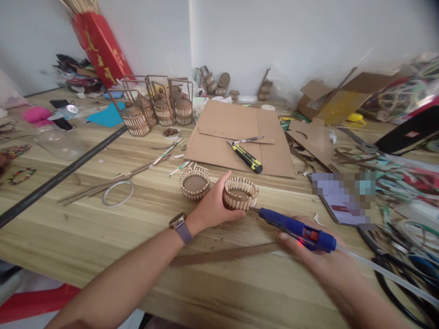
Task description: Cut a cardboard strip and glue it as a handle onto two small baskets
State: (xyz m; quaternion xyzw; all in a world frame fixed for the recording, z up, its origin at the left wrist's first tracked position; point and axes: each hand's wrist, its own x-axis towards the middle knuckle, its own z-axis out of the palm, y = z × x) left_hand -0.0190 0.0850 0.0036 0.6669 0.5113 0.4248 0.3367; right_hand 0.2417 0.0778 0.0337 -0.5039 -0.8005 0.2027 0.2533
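Observation:
My left hand (pixel 215 208), with a watch on its wrist, grips a small round basket (pixel 236 199) walled with pale upright sticks and a brown band. In my right hand (pixel 317 258) is a blue hot glue gun (pixel 295 228) with a red light on its side. Its nozzle points at the lower right of the basket wall; whether it touches I cannot tell. A second small round basket (pixel 195 183) stands just left of my left hand. Below the hands lies a brown strip (pixel 222 256), its right end near my right hand.
Cardboard sheets (pixel 236 123) lie ahead with a yellow-black utility knife (pixel 247 157) on them. Several finished lidded baskets with handles (pixel 164 112) stand at back left. To the right are a phone (pixel 338 201), black-handled scissors (pixel 380 260) and tangled strips. A white ring (pixel 118 193) lies left.

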